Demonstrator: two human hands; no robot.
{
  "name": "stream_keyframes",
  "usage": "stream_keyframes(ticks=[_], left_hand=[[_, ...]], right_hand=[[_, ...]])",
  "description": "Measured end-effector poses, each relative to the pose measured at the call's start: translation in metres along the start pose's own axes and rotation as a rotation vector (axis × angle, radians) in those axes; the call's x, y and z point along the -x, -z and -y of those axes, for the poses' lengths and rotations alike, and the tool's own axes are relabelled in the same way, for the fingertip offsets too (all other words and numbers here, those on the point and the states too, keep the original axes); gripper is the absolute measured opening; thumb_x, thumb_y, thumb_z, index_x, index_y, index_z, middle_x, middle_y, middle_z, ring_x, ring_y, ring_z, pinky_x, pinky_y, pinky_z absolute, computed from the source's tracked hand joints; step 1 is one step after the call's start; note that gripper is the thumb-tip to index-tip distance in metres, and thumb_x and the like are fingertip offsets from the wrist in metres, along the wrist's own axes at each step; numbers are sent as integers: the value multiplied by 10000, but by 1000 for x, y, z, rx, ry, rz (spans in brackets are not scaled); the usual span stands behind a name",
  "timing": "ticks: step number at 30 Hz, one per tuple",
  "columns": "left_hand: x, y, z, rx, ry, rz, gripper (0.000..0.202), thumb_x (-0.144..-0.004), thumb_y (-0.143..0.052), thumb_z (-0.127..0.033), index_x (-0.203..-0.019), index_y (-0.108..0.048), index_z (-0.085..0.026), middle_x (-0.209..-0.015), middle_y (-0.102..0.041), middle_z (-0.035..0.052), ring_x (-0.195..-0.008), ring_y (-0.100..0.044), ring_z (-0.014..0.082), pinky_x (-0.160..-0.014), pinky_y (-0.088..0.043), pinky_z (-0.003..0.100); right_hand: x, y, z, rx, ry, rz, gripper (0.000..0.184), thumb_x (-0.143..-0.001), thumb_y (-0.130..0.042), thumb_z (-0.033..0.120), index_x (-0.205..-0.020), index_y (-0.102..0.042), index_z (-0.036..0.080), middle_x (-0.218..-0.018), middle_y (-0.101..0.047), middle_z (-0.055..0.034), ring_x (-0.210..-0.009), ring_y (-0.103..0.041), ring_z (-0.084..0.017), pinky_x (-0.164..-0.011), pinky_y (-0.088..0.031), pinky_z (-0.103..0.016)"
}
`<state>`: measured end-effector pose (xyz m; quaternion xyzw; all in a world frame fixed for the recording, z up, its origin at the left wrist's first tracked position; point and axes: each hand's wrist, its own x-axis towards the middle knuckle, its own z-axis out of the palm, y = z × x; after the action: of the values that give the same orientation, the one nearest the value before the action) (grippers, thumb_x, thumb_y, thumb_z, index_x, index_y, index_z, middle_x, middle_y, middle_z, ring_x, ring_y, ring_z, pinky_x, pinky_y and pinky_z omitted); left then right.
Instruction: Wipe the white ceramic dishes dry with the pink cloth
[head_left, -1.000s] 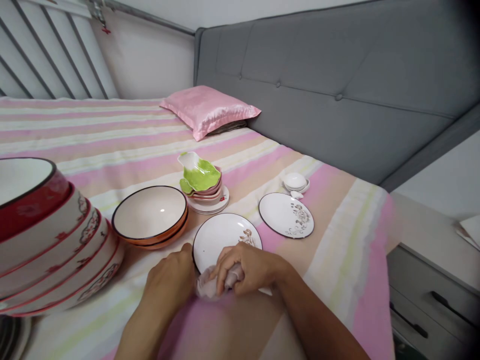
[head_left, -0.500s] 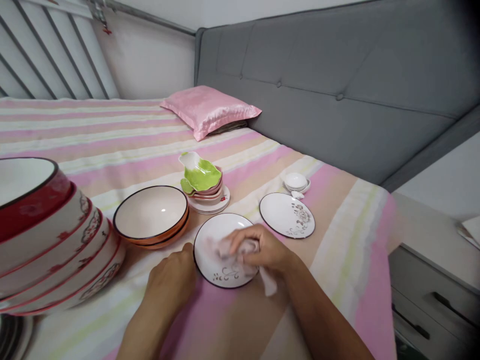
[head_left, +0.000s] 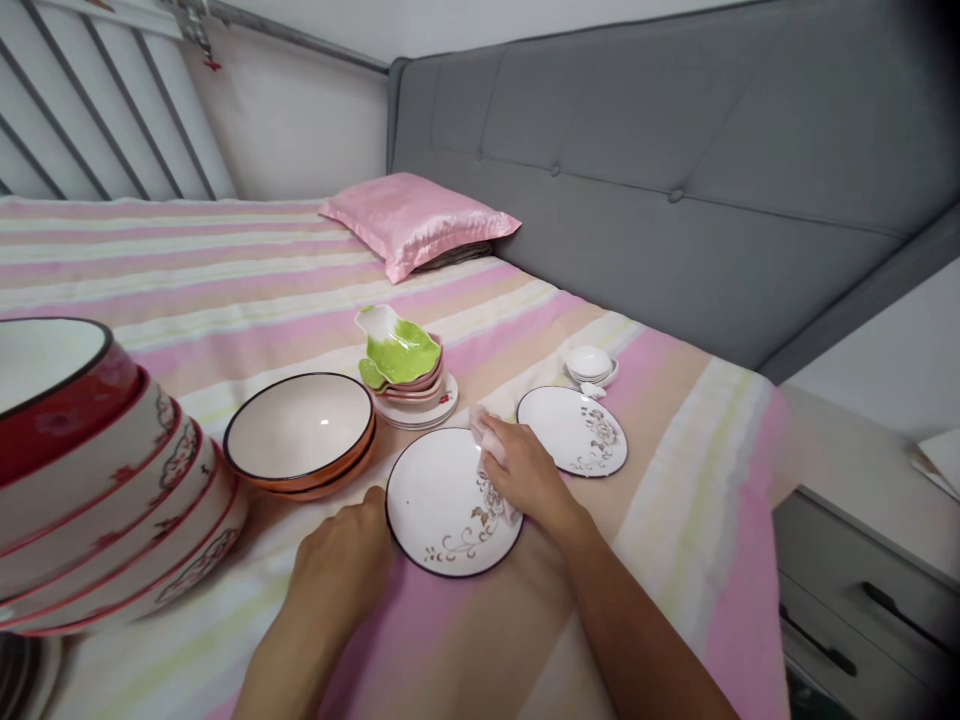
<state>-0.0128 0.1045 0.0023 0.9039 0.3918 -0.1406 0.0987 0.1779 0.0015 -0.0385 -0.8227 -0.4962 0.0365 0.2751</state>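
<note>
A white plate (head_left: 435,495) with a dark rim and brown floral pattern lies flat on the bedspread in front of me. My left hand (head_left: 346,548) is closed at its left rim, with the fingertips partly hidden there. On the plate's upper right edge, my right hand (head_left: 531,478) is closed around a pale pink cloth (head_left: 487,432), which also shows below the fingers. A second plate (head_left: 559,425) with a similar floral pattern lies just to the right of that hand.
Orange-sided bowls (head_left: 300,430) and a tall stack of red-and-white bowls (head_left: 127,500) stand on the left. Behind the plate are leaf-shaped green dishes (head_left: 405,350) on small plates. White spoons (head_left: 589,362) lie farther right. A pink pillow (head_left: 420,220) rests near the grey headboard (head_left: 637,180).
My right hand, with the cloth, has moved from the plate's middle to its upper right edge, uncovering the plate's centre. My left hand stays at the left rim.
</note>
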Motion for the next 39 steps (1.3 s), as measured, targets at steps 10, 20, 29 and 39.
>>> stream_keyframes(ticks=[10,20,29,39], left_hand=[[-1,0,-1,-1,1,4,226,-850,-259,-161,-921,-475,-165,-873,-647,150,-861,-628,349,-660,-437,428],[0,1,-1,3,1,6,245,-842,-259,-145,-937,-485,-155,-886,-650,159,-880,-629,356,-668,-440,431],[0,-2,1,-14,-4,-5,261,-831,-265,-133,-957,-493,-154,-897,-653,165,-873,-631,352,-661,-439,428],[1,1,-1,-12,-16,0,295,-822,-275,-126,-1001,-509,-133,-912,-653,186,-872,-630,345,-667,-442,424]], right_hand=[[7,14,20,262,-278,-7,335,-730,-509,263,-1059,-560,230,-974,-639,-66,-914,-586,-250,-689,-438,-331],[11,35,29,379,-490,20,257,-709,-534,404,-804,-644,192,-756,-667,-103,-746,-631,-284,-603,-398,-331],[10,25,27,44,-23,-260,390,-735,-496,167,-1110,-597,197,-1059,-663,-53,-975,-549,-216,-819,-426,-307],[10,13,18,163,25,37,387,-762,-493,128,-1122,-607,213,-1134,-596,-73,-1055,-490,-216,-889,-398,-327]])
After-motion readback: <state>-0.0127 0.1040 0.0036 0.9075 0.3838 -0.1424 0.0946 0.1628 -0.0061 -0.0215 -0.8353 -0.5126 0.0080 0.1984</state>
